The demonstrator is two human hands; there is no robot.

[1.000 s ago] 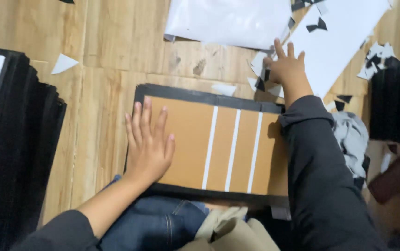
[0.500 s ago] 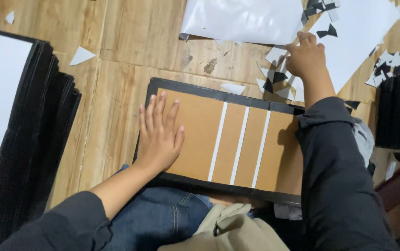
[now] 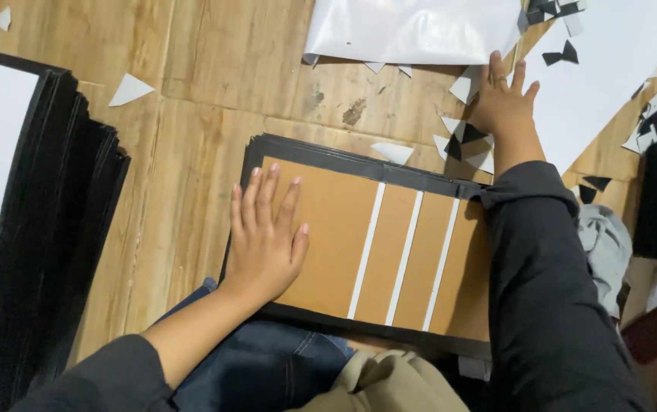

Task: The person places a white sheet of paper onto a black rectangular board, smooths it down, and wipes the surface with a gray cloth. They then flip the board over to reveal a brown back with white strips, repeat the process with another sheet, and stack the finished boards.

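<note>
Left hand flat on brown board; right hand reaching into paper scraps.

A black stack [image 3: 46,229] lies at far left on the wooden floor [image 3: 191,152]. The left hand [image 3: 267,233] rests open, palm down and fingers spread, on the left part of the brown board [image 3: 343,229], gripping nothing. The board carries three white strips [image 3: 405,255] and sits on a black backing [image 3: 328,156], its near edge over the person's lap. The right hand [image 3: 504,107] lies open beyond the board's far right corner, fingers extended, touching the black and white scraps [image 3: 466,141] beside a white sheet [image 3: 420,30].
</note>
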